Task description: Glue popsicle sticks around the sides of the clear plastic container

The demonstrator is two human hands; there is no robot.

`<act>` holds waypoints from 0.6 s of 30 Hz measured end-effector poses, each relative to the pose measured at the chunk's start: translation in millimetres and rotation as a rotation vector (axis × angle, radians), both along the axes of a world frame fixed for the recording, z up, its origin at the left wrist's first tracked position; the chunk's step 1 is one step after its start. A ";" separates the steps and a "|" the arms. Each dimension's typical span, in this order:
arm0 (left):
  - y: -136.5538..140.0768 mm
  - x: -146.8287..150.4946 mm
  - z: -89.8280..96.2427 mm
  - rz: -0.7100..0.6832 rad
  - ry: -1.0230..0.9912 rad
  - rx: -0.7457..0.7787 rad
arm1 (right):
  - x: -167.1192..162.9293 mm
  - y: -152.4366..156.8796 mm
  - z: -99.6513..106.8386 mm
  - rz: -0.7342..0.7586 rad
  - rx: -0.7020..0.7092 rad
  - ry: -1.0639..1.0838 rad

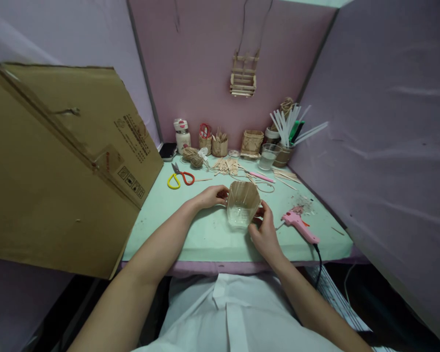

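Observation:
Between my hands is a clear plastic container (pixel 238 215), tilted so that its mouth partly faces me. Light-brown wooden sticks (pixel 244 191) line its far side. My left hand (pixel 213 196) has its fingers curled against the container's left edge. On the right side, my right hand (pixel 264 230) grips it between thumb and fingers; some of those fingertips are hidden behind the wall. A pink glue gun (pixel 299 227) lies just right of my right hand. Beyond the container are a pile of flat wooden sticks (pixel 226 166) and a pink pen-like tool (pixel 262 177).
Scissors (pixel 181 178) with red and yellow handles lie left, near a twine ball (pixel 192 157). A water glass (pixel 267 157), a pot of white glue sticks (pixel 284 154) and a stick-covered holder (pixel 252 143) stand behind. A large cardboard sheet (pixel 69 171) leans at left.

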State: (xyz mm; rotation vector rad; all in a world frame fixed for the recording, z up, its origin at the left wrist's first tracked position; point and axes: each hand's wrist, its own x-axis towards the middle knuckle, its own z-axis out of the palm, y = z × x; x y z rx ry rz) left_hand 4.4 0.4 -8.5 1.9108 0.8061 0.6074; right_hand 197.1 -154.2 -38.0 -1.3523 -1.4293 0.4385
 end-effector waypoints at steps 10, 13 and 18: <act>-0.2 -2.0 3.2 0.035 0.006 0.006 | -1.8 -0.4 -0.2 0.003 -0.022 0.023; 0.1 -4.2 6.1 0.031 -0.005 -0.003 | -2.6 -1.6 1.2 -0.026 -0.011 -0.009; 1.2 -7.2 13.2 0.013 -0.094 -0.071 | -1.9 -9.0 21.3 -0.206 0.176 -0.138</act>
